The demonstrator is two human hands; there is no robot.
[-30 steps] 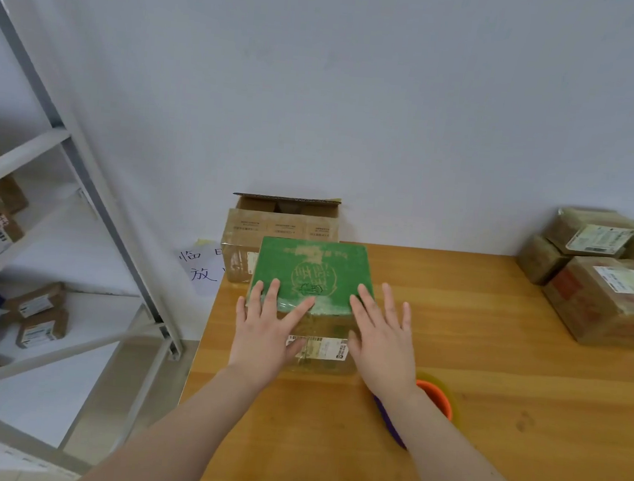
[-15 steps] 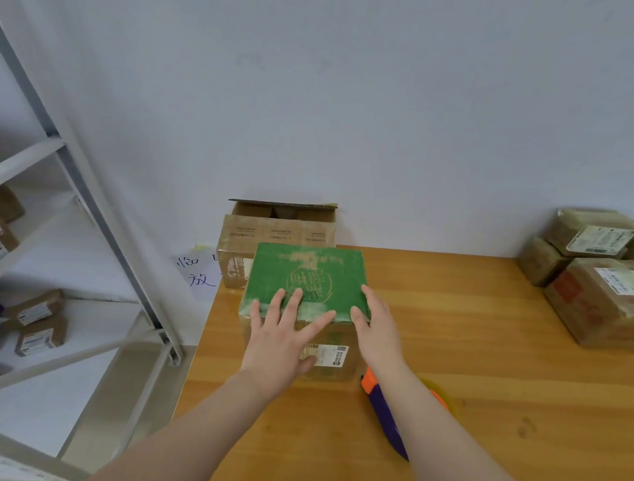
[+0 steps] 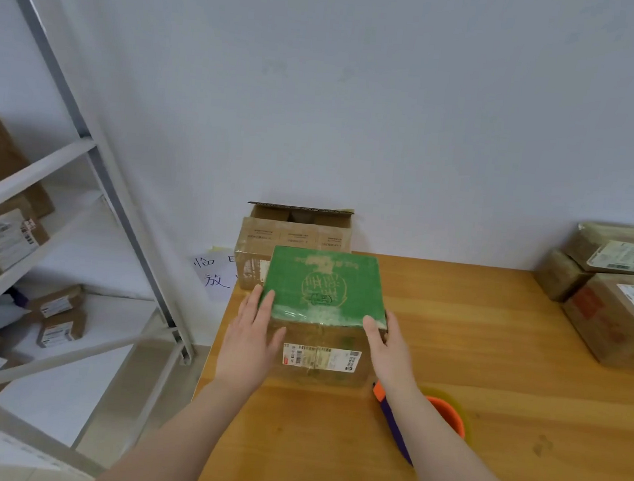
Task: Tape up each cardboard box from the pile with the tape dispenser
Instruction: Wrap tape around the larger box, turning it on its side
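We brace the green-topped box [image 3: 325,283], near the left edge of the desk [image 3: 489,351], between left hand [image 3: 249,343] and right hand [image 3: 391,356], fingers [image 3: 266,307] straight and flat against its sides, probably steadying it for the tape dispenser [image 3: 450,415] beside it.

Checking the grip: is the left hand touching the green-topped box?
Touching: head view shows the left hand flat against the green-topped box, fingertips at its top edge.

A wooden table [image 3: 488,370] stands against the wall. On it, near the left edge, sits a box with a green top [image 3: 324,287]. Just behind it is an open box [image 3: 296,234]. An orange and purple tape dispenser [image 3: 446,412] lies beside the front box. A pile of boxes [image 3: 615,316] fills the far right corner.
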